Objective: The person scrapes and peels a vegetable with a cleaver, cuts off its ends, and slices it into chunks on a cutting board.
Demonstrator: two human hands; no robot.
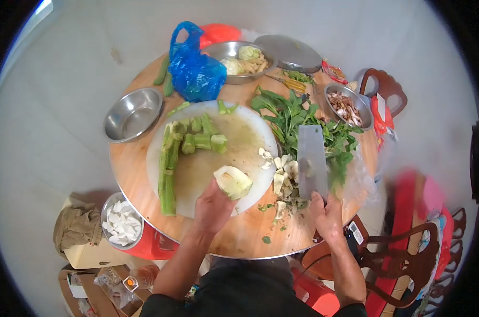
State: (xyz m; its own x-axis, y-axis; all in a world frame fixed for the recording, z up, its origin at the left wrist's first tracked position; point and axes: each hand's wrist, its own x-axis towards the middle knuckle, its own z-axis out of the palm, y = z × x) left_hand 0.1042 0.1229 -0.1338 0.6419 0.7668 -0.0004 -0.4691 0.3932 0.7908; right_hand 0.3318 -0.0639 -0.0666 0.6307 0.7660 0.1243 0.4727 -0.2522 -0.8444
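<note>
My left hand (214, 207) is closed around a pale, cut piece of thick vegetable stem (233, 182), its whitish face turned up, over the near part of the round cutting board (244, 119). In my right hand (326, 214) is a cleaver (312, 158), gripped at the handle, with its broad blade pointing away from me over the greens and trimmings. Long green stems (168, 174) and shorter cut stem pieces (203, 141) lie on the left half of the board. Pale peelings (284, 179) are heaped between the board and the blade.
Leafy greens (287, 111) spread at the right. An empty steel bowl (133, 113) sits left, a blue plastic bag (194, 74) behind the board. A basin (231, 50) holds vegetables; another bowl (350, 105) holds reddish-brown pieces. Below the table edge is a bowl of white chunks (122, 224). Chairs (408, 259) stand right.
</note>
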